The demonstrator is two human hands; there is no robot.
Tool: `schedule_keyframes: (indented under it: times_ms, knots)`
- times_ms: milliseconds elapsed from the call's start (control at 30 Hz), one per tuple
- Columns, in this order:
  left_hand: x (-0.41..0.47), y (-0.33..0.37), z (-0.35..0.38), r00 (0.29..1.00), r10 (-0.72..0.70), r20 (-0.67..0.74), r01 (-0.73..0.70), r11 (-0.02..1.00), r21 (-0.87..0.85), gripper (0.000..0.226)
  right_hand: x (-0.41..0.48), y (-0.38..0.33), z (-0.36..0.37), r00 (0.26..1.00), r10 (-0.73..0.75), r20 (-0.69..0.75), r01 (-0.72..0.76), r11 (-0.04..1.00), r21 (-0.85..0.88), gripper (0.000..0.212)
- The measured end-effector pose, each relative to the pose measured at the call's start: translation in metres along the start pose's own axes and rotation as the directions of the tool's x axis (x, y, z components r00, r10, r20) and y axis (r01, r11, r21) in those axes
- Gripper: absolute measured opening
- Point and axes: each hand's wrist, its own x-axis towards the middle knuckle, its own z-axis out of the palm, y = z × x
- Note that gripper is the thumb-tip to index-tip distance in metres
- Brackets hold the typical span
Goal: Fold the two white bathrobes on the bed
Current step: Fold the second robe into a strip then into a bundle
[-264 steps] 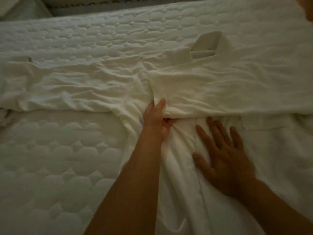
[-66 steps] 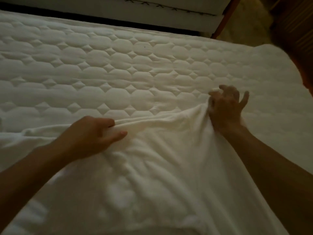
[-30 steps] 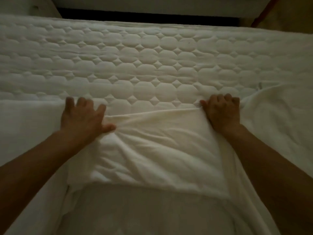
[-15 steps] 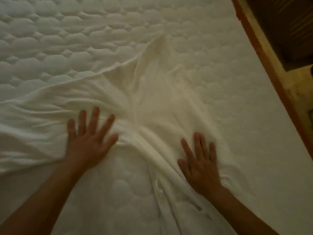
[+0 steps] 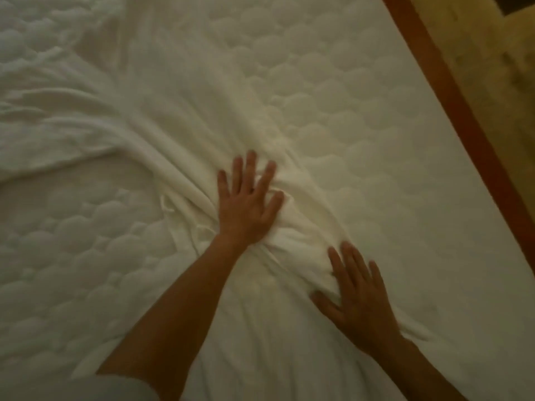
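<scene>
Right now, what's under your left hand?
The crumpled white cloth bathrobe lies under the flat left hand, spread over the white quilted mattress. The folds beneath the palm are hidden.

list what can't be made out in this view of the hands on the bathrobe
1. Head view: the bathrobe runs off the left and bottom edges, so its full shape is cut off.
2. Dim light, white cloth on the white mattress: whether this is one robe or two cannot be told.
3. The left hand and right hand cover the folds under them.
</scene>
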Motion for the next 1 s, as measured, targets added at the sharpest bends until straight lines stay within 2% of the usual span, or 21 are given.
schedule_keyframes:
  times_ms: [100,267,433,567,700,800,833,900,1000]
  knots:
    - [0.011,0.01,0.014,0.994,0.01,-0.113,-0.005,0.999,0.043,0.064,-0.038,0.051,0.023,0.993,-0.084,-0.081,0.086,0.996,0.029,0.08]
    - [0.021,0.004,0.035,0.971,0.054,-0.234,-0.039,0.997,0.068,0.063,-0.016,0.07,0.056,0.95,-0.144,-0.276,0.164,0.985,0.051,0.076]
    - [0.02,0.006,0.031,0.978,0.033,-0.206,-0.021,0.998,0.061,0.064,-0.022,0.072,0.068,0.932,-0.144,-0.332,0.187,0.977,0.102,0.077]
    - [0.018,0.009,0.027,0.985,0.003,-0.17,0.012,0.996,0.087,0.064,-0.025,0.072,0.064,0.938,-0.168,-0.304,0.225,0.961,0.164,0.077]
    - [0.01,0.022,0.013,0.986,-0.072,-0.15,0.085,0.993,0.082,0.064,-0.028,0.071,0.061,0.925,-0.17,-0.341,0.239,0.956,0.171,0.073]
    - [-0.021,0.054,-0.001,0.979,-0.19,-0.079,0.186,0.981,-0.055,0.062,-0.034,0.066,0.056,0.922,-0.139,-0.361,0.21,0.964,0.166,0.072]
    - [-0.041,0.072,0.002,0.981,-0.187,-0.055,0.182,0.98,-0.085,0.062,-0.035,0.064,0.053,0.923,-0.134,-0.36,0.202,0.967,0.158,0.072]
    - [-0.101,0.115,0.017,0.992,-0.109,-0.058,0.103,0.99,-0.091,0.065,-0.042,0.068,0.042,0.931,-0.148,-0.334,0.218,0.958,0.186,0.073]
    - [-0.207,0.172,0.045,0.972,0.035,-0.231,-0.089,0.97,-0.227,0.061,-0.078,0.099,0.013,0.981,-0.129,-0.146,0.166,0.946,0.278,0.082]
